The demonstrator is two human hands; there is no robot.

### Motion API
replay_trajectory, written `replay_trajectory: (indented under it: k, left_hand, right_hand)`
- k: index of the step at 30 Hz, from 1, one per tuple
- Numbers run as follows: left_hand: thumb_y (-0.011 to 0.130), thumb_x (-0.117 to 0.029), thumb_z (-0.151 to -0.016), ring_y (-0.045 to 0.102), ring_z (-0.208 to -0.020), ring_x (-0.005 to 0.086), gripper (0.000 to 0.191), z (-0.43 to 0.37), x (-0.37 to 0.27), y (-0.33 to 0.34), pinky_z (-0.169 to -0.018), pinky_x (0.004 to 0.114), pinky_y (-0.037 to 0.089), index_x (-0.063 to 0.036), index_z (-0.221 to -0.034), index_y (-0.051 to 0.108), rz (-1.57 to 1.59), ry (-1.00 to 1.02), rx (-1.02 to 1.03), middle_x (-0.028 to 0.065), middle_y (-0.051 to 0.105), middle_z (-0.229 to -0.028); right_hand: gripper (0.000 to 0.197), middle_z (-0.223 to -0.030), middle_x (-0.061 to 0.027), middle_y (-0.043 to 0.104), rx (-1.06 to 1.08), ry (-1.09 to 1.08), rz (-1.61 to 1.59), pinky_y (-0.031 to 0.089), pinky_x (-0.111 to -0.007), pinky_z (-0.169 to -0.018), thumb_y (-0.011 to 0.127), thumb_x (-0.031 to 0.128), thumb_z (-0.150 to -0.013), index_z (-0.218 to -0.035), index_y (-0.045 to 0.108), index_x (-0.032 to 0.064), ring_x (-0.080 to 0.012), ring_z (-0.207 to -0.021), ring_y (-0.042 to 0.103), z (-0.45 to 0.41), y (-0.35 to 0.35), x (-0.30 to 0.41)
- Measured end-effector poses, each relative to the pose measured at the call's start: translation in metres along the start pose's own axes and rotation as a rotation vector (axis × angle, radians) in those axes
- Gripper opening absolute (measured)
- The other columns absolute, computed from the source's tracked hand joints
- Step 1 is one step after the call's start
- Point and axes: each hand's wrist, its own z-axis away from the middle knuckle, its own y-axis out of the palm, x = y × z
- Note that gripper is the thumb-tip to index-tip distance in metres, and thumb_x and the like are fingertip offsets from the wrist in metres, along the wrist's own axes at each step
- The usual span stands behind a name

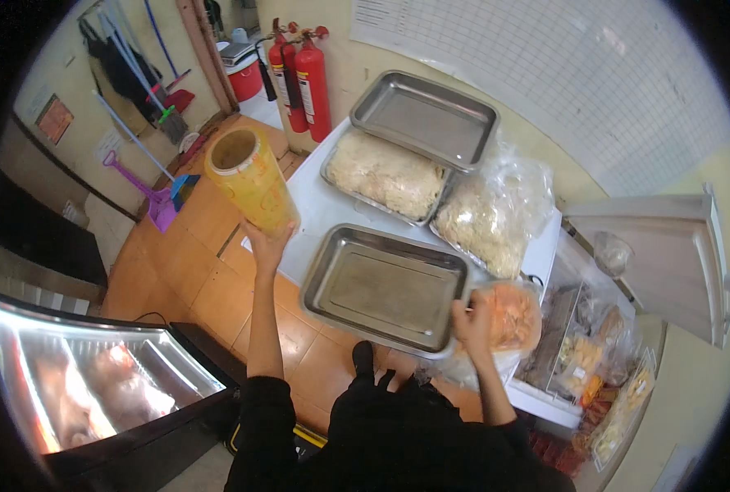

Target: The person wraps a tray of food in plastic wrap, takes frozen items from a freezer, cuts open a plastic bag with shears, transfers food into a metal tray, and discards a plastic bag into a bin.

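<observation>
My left hand (268,243) grips the lower end of a large yellow roll of cling film (251,184), held tilted with its hollow core facing up. My right hand (472,323) is on the right rim of a bare stainless steel tray (389,289); its fingertips are partly hidden. Just right of that hand sits a clear plastic pack of orange food (512,317). Beyond lie a film-covered tray of pale shredded-looking food (386,175) and a similar heap of food (482,224) with loose clear plastic (525,178). Another steel tray (426,117) rests partly over the covered one.
The trays stand on a white table (306,246). At right, an open freezer door (654,258) and bagged food inside (580,357). Two red fire extinguishers (313,86) stand by the doorway. A lit display case (113,381) is at left, a purple dustpan (162,206) on the tiled floor.
</observation>
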Motion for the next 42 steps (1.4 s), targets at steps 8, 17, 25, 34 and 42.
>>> replay_trajectory:
  k: [8, 17, 25, 34, 42]
  left_hand:
    - [0.071, -0.016, -0.083, 0.047, -0.106, 0.0243, 0.074, 0.115, -0.003, -0.052, -0.095, 0.036, 0.038, -0.0107, -0.143, 0.028, 0.287, -0.539, 0.413, 0.0142, 0.041, -0.126]
    - [0.069, -0.012, -0.082, 0.049, -0.098, 0.0224, 0.067, 0.162, -0.054, -0.052, -0.079, 0.034, 0.043, -0.0105, -0.138, 0.033, 0.105, -0.372, 0.123, 0.0126, 0.044, -0.119]
    - [0.058, -0.003, -0.083, 0.055, -0.076, 0.0173, 0.009, 0.256, -0.229, 0.0, -0.068, 0.028, 0.048, -0.003, -0.093, 0.056, 0.516, -0.166, 0.733, 0.0085, 0.055, -0.087]
    - [0.065, -0.009, -0.077, 0.061, -0.074, 0.0192, 0.02, 0.339, -0.238, 0.001, -0.064, 0.03, 0.051, 0.0002, -0.09, 0.053, 0.239, -0.435, 0.835, 0.0116, 0.059, -0.085]
    - [0.069, -0.019, -0.077, 0.062, -0.083, 0.0211, 0.039, 0.36, -0.271, -0.002, -0.072, 0.036, 0.051, -0.0005, -0.108, 0.054, -0.007, -0.439, 0.748, 0.0137, 0.059, -0.095]
  right_hand:
    - [0.029, -0.062, -0.0197, 0.057, 0.087, 0.079, -0.031, 0.045, -0.039, -0.051, 0.057, 0.023, -0.089, -0.084, 0.051, -0.005, -0.0291, -0.055, 0.06, 0.036, 0.084, -0.04]
    - [0.026, -0.09, -0.0176, 0.064, 0.218, -0.089, 0.085, 0.051, -0.039, -0.073, 0.053, 0.008, -0.084, -0.109, 0.058, -0.001, -0.0347, -0.079, 0.064, 0.014, -0.013, -0.017]
    - [0.029, -0.108, -0.0137, 0.057, 0.492, -0.489, 0.252, 0.035, -0.04, -0.095, 0.057, 0.018, -0.081, -0.107, 0.06, 0.0074, -0.0318, -0.11, 0.05, -0.041, -0.011, -0.064]
    - [0.01, -0.078, -0.0068, 0.056, 0.626, -0.326, -0.164, 0.042, -0.031, -0.071, 0.053, 0.011, -0.088, -0.086, 0.055, 0.0022, -0.0192, -0.079, 0.056, -0.047, -0.017, -0.079]
    - [0.025, -0.071, 0.0001, 0.046, 0.508, -0.108, -0.642, 0.036, -0.024, -0.064, 0.05, 0.022, -0.096, -0.079, 0.052, 0.0035, -0.0082, -0.071, 0.044, -0.074, -0.072, -0.044]
